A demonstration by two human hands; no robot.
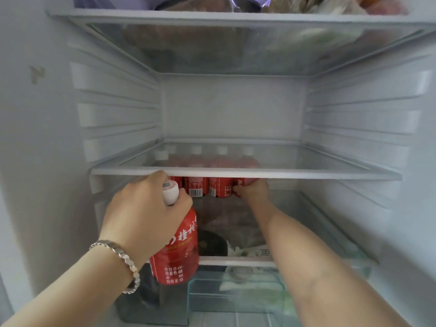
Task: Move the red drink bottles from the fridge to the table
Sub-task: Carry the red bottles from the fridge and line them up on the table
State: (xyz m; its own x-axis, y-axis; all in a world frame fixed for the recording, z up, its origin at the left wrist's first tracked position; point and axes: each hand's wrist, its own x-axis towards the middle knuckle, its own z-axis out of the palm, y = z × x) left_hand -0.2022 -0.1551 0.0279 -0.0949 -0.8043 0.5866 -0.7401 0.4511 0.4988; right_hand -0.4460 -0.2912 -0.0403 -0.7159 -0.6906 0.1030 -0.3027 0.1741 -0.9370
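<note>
Firmly, left hand [141, 208] wrapped round 1 red bottle [179, 251], right hand [253, 188] seemingly clasping another bottle [243, 182].

This is the inside of a household fridge [236, 109], most likely in a home kitchen. It has white moulded walls with shelf rails, glass shelves [283, 175] edged in white, and a clear crisper drawer [236, 303] at the bottom. The top shelf is crowded with bagged food [330, 3], and a row of red drink bottles [221, 187] stands under the middle one.
</note>
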